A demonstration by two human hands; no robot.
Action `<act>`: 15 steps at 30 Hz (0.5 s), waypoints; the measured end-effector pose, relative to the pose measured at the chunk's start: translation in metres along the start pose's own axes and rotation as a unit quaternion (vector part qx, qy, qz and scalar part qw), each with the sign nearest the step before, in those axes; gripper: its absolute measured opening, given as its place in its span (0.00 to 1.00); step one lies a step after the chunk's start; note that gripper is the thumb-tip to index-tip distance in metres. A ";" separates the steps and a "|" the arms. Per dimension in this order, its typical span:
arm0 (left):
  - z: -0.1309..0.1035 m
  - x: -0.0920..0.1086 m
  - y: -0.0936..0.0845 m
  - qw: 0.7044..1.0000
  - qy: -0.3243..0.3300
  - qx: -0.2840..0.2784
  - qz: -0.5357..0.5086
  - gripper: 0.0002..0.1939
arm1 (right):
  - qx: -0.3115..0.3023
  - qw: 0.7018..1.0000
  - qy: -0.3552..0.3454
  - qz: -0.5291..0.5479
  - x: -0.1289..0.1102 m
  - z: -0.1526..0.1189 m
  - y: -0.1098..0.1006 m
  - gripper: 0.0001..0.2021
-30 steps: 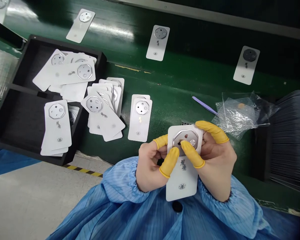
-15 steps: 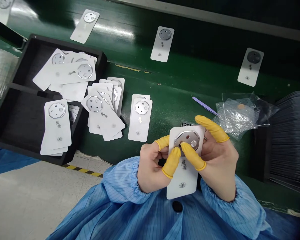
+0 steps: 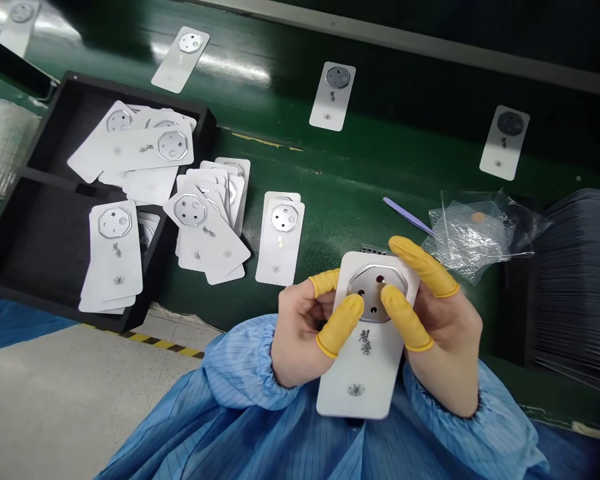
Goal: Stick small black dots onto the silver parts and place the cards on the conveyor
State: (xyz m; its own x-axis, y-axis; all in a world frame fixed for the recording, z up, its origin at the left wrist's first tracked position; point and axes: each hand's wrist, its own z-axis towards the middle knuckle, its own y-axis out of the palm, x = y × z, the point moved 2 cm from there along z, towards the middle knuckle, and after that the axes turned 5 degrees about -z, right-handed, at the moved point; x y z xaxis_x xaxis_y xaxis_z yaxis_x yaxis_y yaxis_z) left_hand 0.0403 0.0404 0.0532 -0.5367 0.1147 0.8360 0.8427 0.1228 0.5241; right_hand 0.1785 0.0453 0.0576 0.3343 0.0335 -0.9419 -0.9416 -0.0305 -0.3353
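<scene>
My left hand (image 3: 307, 333) and my right hand (image 3: 440, 327), both in yellow finger cots, grip a white phone back cover (image 3: 363, 363) from its two sides, low in front of my body. The cover has an octagonal silver camera ring with dark holes, a dark script mark and a small round emblem. My left thumb lies on the ring's left part, beside a hole. My right thumb presses on its right part. The fingers behind the cover are mostly hidden. Just past its top edge, a small strip with dark dots (image 3: 374, 251) shows on the green bench.
Phone back covers lie in a black tray (image 3: 45, 293), in an overlapping pile (image 3: 215, 243) and in a small stack (image 3: 280, 247). Several more lie spaced along the green strip (image 3: 260, 40) behind. Purple tweezers (image 3: 407, 216), clear plastic bags (image 3: 473, 233) and dark stacked sheets (image 3: 577, 280) are at right.
The held cover has tilted and come nearer to me. My right thumb has slid right across the ring, uncovering holes. Covers on the back strip have shifted slightly right.
</scene>
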 end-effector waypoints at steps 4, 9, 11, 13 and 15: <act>0.004 -0.010 -0.009 0.996 -0.070 0.025 0.040 0.07 | -0.001 0.996 0.067 0.061 0.009 -0.003 0.010 0.22; 0.018 -0.032 -0.031 0.983 -0.177 0.038 0.029 0.13 | -0.055 0.994 0.083 0.035 0.027 -0.002 0.021 0.20; 0.025 -0.038 -0.036 0.979 -0.196 0.050 0.022 0.15 | -0.106 0.991 0.074 0.031 0.030 0.014 0.018 0.24; 0.029 -0.041 -0.037 0.975 -0.218 0.048 0.014 0.16 | -0.148 0.987 0.065 -0.002 0.030 0.049 0.002 0.29; 0.031 -0.040 -0.036 0.972 -0.233 0.041 0.002 0.15 | -0.102 0.980 0.081 -0.148 0.032 0.102 -0.028 0.31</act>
State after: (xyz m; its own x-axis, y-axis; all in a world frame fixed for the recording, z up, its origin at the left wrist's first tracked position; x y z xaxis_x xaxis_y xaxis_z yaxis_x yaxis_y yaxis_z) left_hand 0.0301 0.0614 -0.0046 -0.5106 0.5473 0.6632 0.8488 0.1979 0.4902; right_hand 0.2114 0.1486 0.0393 0.6087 -0.0883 -0.7885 -0.7809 -0.2424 -0.5757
